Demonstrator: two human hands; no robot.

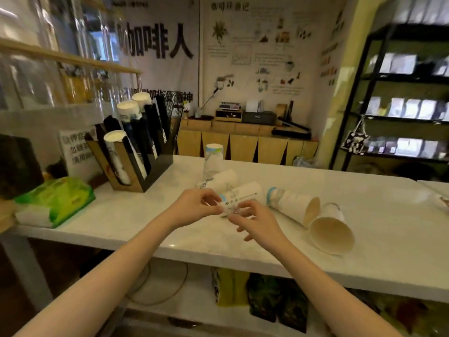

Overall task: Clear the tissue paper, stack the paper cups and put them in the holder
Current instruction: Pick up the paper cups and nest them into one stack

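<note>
Several white paper cups lie on the white counter (136, 215). Both hands meet at the blue-banded base end of one lying cup (247, 192). My left hand (194, 206) pinches it from the left, and my right hand (255, 221) pinches it from the right with the other fingers spread. Another cup (222, 180) lies just behind it. To the right lies a nested pair (292, 205), and beside that a cup (332, 231) with its mouth toward me. One cup (213, 158) stands upside down at the back. The black-and-wood holder (145, 166) at the left carries cup stacks (130, 113).
A green tissue pack (57, 199) lies at the counter's left end beside a printed sign (75, 154). Something small and white (441, 201) sits at the far right edge. Bags are stored on the shelf under the counter (274, 300). Black shelving (401, 105) stands to the right.
</note>
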